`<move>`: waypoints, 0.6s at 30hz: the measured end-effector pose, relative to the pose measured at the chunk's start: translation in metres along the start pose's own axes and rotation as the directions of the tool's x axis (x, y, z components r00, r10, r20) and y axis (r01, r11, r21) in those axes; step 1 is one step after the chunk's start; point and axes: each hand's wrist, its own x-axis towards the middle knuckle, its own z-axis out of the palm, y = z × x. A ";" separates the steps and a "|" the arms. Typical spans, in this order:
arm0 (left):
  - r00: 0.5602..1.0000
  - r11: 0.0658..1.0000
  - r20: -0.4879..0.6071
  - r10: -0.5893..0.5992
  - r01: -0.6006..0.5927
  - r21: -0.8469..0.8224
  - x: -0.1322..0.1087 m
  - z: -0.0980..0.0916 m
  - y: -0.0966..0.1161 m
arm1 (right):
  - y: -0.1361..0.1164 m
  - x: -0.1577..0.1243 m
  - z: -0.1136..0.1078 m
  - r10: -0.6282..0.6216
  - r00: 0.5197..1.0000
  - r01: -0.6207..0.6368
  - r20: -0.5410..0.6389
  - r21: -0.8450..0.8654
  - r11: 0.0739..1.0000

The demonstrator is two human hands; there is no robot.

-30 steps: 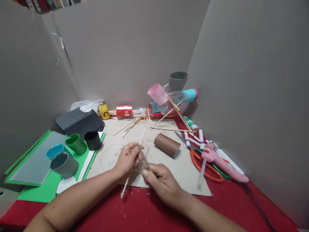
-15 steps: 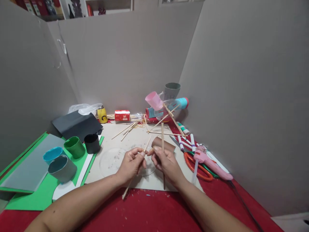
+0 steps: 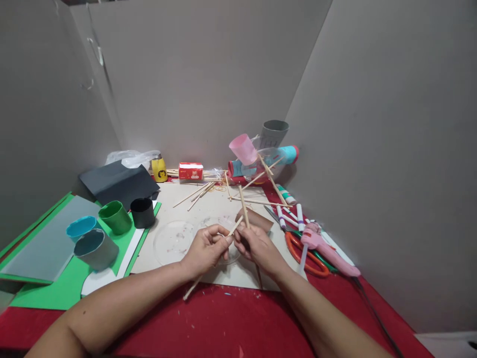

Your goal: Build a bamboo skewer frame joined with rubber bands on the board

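Note:
My left hand [image 3: 210,247] is closed around a thin wooden stick [image 3: 193,288], which slants from lower left up toward the right hand. In my right hand [image 3: 259,243] is a second wooden stick [image 3: 243,204], nearly upright and leaning a little to the left. The upper parts of the two sticks come close or cross between my fingertips; whether they touch I cannot tell. Under the hands lie clear round plastic discs [image 3: 172,243] on a pale board [image 3: 164,204]. Just behind the right hand rests a brown cardboard tube [image 3: 259,220].
A stick frame [image 3: 268,171] with a pink paper cup [image 3: 244,149] stands at the back. To the right lie orange-handled scissors [image 3: 307,258], a pink glue gun [image 3: 330,251] and markers [image 3: 300,217]. Several paper rings, including a green one [image 3: 116,219], stand left on green sheets [image 3: 40,298].
The right hand's stick has tipped leftward at its top, and the left hand's stick tip has moved right, closer to it. The whole view has shifted slightly downward.

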 end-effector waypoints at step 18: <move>0.994 0.991 0.046 -0.098 0.102 -0.091 0.005 0.000 0.001 | 0.004 0.002 0.003 0.131 0.990 -0.124 -0.050 0.122 0.985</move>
